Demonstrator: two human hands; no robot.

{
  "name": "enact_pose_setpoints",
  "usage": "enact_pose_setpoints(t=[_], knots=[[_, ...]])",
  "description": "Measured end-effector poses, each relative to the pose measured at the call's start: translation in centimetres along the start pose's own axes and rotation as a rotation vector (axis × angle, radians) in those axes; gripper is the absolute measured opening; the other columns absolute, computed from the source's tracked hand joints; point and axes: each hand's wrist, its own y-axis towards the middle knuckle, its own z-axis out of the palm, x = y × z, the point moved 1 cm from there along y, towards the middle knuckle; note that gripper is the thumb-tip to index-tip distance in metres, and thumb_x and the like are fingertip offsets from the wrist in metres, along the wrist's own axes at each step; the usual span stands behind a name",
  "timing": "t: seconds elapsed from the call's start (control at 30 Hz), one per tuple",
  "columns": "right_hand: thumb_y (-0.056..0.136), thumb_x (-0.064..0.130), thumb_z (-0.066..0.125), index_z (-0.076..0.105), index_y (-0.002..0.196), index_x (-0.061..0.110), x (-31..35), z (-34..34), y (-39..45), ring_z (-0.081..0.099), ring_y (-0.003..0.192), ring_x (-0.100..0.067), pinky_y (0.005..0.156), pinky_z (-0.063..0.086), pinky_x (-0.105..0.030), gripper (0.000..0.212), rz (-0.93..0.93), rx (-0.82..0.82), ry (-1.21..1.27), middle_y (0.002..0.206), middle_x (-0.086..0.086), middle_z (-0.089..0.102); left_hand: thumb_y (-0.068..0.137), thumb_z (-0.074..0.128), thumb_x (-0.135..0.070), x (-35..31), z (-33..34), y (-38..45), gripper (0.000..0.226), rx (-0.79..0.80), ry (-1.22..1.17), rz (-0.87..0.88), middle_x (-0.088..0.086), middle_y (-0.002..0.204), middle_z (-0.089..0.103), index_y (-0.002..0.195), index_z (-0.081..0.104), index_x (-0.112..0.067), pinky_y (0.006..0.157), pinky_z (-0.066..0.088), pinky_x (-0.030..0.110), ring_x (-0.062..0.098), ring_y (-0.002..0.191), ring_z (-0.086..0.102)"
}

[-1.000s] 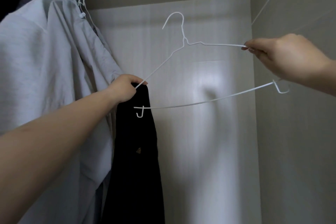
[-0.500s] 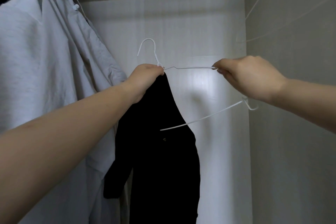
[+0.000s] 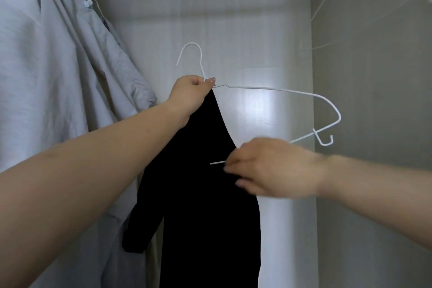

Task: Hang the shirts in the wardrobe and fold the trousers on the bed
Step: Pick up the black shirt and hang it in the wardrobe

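While the thin white wire hanger (image 3: 275,88) is pinched at its neck by the left hand (image 3: 190,93), its bare arm running toward three o'clock, the hanging black shirt (image 3: 205,194) is met at five o'clock by the blurred right hand (image 3: 268,168), whose grip cannot be told.

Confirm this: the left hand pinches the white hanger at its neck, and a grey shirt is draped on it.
Wrong colour. The head view shows a black shirt draped on the white hanger, which the left hand pinches at its neck. The grey shirt already hangs at the left.

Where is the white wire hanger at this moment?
Mid-frame in the head view, the white wire hanger is held at its neck by the left hand, above the black shirt.
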Motion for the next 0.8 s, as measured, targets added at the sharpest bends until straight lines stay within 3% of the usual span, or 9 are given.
enact_pose_setpoints(t=[0.1, 0.2, 0.27, 0.33, 0.37, 0.4, 0.57, 0.67, 0.8], knots=[[0.091, 0.058, 0.043, 0.028, 0.146, 0.019, 2.3, 3.4, 0.2, 0.053, 0.112, -0.033, 0.096, 0.044, -0.038, 0.069, 0.160, 0.316, 0.186, 0.122, -0.011, 0.060, 0.087, 0.063, -0.036, -0.5, 0.4, 0.0, 0.028, 0.007, -0.011, 0.006, 0.007, 0.070, 0.033, 0.077, 0.048, -0.015, 0.058, 0.029, 0.028, 0.020, 0.064, 0.032], [0.088, 0.060, 0.048, 0.007, 0.151, 0.024, 2.3, 4.6, -0.6, 0.054, 0.108, -0.030, 0.090, 0.046, -0.032, 0.083, 0.283, 0.319, 0.368, 0.110, -0.010, 0.064, 0.088, 0.063, -0.035, -0.5, 0.1, 0.2, 0.030, -0.019, -0.014, 0.014, 0.006, 0.064, 0.036, 0.072, 0.046, -0.015, 0.055, 0.032, 0.026, 0.018, 0.057, 0.035], [0.089, 0.055, 0.050, 0.026, 0.146, 0.022, 1.1, 4.1, -1.5, 0.060, 0.096, -0.024, 0.077, 0.045, -0.025, 0.070, 0.321, 0.282, 0.410, 0.100, -0.005, 0.067, 0.088, 0.061, -0.033, -0.2, -0.7, 0.4, 0.035, -0.071, -0.010, 0.013, -0.003, 0.055, 0.036, 0.062, 0.041, -0.020, 0.048, 0.031, 0.022, 0.012, 0.048, 0.036], [0.091, 0.049, 0.052, 0.054, 0.109, 0.024, -0.4, 3.2, -2.7, 0.058, 0.074, -0.019, 0.066, 0.041, -0.027, 0.031, 0.295, 0.249, 0.405, 0.078, 0.002, 0.063, 0.090, 0.059, -0.032, 0.4, -1.8, 0.5, 0.036, -0.138, 0.010, 0.017, -0.005, 0.053, 0.037, 0.060, 0.043, -0.021, 0.044, 0.032, 0.018, 0.006, 0.043, 0.038], [0.092, 0.047, 0.052, 0.050, 0.086, 0.025, -1.0, 2.7, -3.2, 0.053, 0.067, -0.018, 0.063, 0.038, -0.028, 0.023, 0.278, 0.227, 0.376, 0.068, 0.003, 0.057, 0.091, 0.058, -0.031, 0.8, -2.5, 0.5, 0.035, -0.170, 0.030, 0.023, -0.004, 0.053, 0.038, 0.061, 0.044, -0.020, 0.042, 0.032, 0.017, 0.003, 0.041, 0.038], [0.092, 0.045, 0.052, 0.043, 0.075, 0.024, -1.5, 2.3, -3.7, 0.049, 0.064, -0.018, 0.064, 0.036, -0.029, 0.029, 0.263, 0.224, 0.324, 0.064, 0.002, 0.052, 0.092, 0.057, -0.030, 1.2, -3.1, 0.4, 0.035, -0.193, 0.053, 0.034, -0.003, 0.054, 0.037, 0.061, 0.044, -0.019, 0.041, 0.032, 0.016, 0.001, 0.040, 0.037], [0.092, 0.044, 0.049, 0.039, 0.067, 0.017, -3.3, 1.0, -4.3, 0.046, 0.064, -0.023, 0.088, 0.041, -0.031, 0.038, 0.196, 0.132, 0.234, 0.061, -0.002, 0.050, 0.093, 0.056, -0.030, 3.5, -5.2, 0.4, 0.032, -0.200, 0.201, 0.068, 0.003, 0.056, 0.035, 0.067, 0.047, -0.015, 0.052, 0.031, 0.027, 0.011, 0.049, 0.034], [0.092, 0.045, 0.047, 0.040, 0.065, 0.020, -4.4, -0.1, -4.1, 0.048, 0.065, -0.021, 0.074, 0.045, -0.038, 0.037, 0.217, 0.152, 0.249, 0.064, 0.002, 0.050, 0.093, 0.056, -0.030, 4.2, -5.5, 0.4, 0.034, -0.196, 0.270, 0.106, 0.005, 0.058, 0.037, 0.066, 0.049, -0.012, 0.059, 0.029, 0.030, 0.014, 0.054, 0.035], [0.090, 0.049, 0.041, 0.049, 0.072, 0.019, -5.5, -1.4, -4.1, 0.051, 0.067, -0.016, 0.063, 0.042, -0.031, 0.036, 0.244, 0.157, 0.219, 0.069, 0.004, 0.053, 0.094, 0.056, -0.032, 4.6, -4.5, -0.2, 0.042, -0.132, 0.348, 0.151, 0.008, 0.062, 0.039, 0.075, 0.055, 0.006, 0.052, 0.029, 0.023, 0.013, 0.054, 0.034]])
